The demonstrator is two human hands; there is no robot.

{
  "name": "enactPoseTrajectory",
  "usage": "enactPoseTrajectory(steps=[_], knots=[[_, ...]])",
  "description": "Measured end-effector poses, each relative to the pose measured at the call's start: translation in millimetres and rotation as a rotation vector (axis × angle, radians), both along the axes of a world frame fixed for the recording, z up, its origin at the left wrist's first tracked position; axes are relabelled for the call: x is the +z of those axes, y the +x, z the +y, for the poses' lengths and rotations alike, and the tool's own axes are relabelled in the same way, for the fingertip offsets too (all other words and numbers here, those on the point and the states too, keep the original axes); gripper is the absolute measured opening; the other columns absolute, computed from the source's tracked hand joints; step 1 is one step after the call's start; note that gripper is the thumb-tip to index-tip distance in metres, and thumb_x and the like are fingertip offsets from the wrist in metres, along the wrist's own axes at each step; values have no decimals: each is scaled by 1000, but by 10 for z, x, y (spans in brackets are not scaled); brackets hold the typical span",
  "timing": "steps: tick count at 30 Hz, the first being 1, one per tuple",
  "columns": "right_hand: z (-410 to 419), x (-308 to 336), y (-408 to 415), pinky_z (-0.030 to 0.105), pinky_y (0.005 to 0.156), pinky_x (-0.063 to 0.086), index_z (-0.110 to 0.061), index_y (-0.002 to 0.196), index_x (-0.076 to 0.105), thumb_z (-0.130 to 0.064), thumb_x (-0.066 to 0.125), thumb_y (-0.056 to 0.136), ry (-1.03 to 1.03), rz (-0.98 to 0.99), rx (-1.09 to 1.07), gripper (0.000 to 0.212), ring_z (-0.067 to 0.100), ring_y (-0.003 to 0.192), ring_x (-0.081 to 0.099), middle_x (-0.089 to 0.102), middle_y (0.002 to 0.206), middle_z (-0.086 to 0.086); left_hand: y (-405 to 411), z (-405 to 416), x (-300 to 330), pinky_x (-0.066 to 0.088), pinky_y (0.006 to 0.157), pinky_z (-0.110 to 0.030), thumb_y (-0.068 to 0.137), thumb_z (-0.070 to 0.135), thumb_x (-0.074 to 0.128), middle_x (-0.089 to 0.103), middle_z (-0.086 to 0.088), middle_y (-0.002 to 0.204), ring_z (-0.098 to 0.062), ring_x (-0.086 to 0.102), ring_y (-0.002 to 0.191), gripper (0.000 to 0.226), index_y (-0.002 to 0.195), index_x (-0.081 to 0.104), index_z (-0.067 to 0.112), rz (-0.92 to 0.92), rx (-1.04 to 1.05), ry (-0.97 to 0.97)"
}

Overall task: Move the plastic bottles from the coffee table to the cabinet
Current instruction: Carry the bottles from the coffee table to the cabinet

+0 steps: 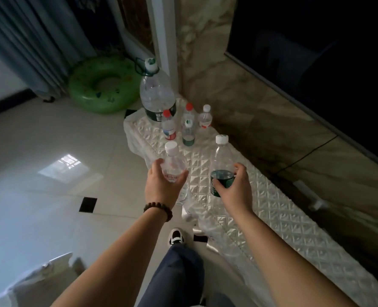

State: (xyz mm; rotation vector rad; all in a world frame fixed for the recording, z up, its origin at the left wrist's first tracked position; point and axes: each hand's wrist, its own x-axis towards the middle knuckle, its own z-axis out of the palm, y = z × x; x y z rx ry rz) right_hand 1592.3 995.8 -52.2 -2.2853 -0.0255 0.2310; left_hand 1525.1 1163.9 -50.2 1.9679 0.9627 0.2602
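Head view, the only one on offer: the person stands at the low cabinet, its top draped in a quilted, shiny cover; both arms reach out over its near end. The left hand has fingers curled round the body of a clear bottle with a white cap, thumb on 1 side, fingertips wrapping the other; the right hand is clamped round the green label band of a second white-capped bottle, held upright. Whether either base has touched the cover cannot be told; both sit just above or at it. Further along the cabinet stand 4 more: a large jug-sized bottle, 2 red-capped bottles and a small white-capped one, grouped close together. A green swim ring lies on the tiled floor beyond.

Handling, by the look of it: these bottles appear empty or nearly so, hence light and easy to tip; thin walls will dent under a hard squeeze, so a mid-body grip, as here, seems right; the glossy cover may let a base slide, so each wants setting down square before the fingers loosen.
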Motion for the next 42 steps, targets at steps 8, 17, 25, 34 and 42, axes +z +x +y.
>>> enactPoseTrajectory(steps=[8,17,25,34,42], knots=[[413,-399,734,21,87,36,-16,144,31,-29,77,78,-52,105,-10,82,24,124,47,41,140,7,730,531,-447,53,84,-38,70,48,79,55,-4,123,-22,58,102,71,125,43,20,49,-37,-34],[649,-1244,1603,22,82,36,-8,135,39,-18,80,72,-45,139,16,76,26,116,52,46,133,12,1339,742,-1349,51,93,-43,72,39,79,51,0,125,-19,54,109,70,128,40,23,45,-42,-86],[832,-1964,2107,24,93,36,-12,139,37,-16,81,72,-61,65,59,80,26,125,50,49,139,10,1758,763,-2021,52,90,-44,74,39,79,53,1,125,-18,54,110,70,130,42,22,31,38,-24],[991,-2395,2397,25,93,39,-12,135,39,-14,79,71,-21,46,106,75,26,123,53,53,135,11,1912,760,-2369,51,93,-46,74,34,78,49,0,132,-18,52,117,70,131,38,28,40,65,-13],[956,-2366,2442,18,93,31,-12,140,36,-13,82,69,-13,74,107,84,23,127,48,51,138,10,1949,766,-2308,45,94,-31,76,36,77,52,-2,134,-19,52,119,73,135,38,21,82,33,80]])
